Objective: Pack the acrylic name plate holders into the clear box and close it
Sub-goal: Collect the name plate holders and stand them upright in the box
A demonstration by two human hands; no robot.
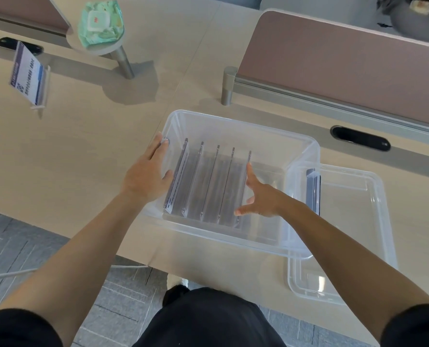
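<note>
While the left hand (147, 175) rests spread against the box (236, 131) wall and the right hand (259, 197), fingers open, touches the last of the holders (208, 181) standing inside, one holder (31, 77) sits well apart across the desk (88, 146). Risk: a nudge topples the row; closing the lid (353, 196) leaves that holder out.

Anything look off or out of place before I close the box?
Yes: one holder stands far left on the desk, apart from the box. Another lies outside by the lid.
</note>
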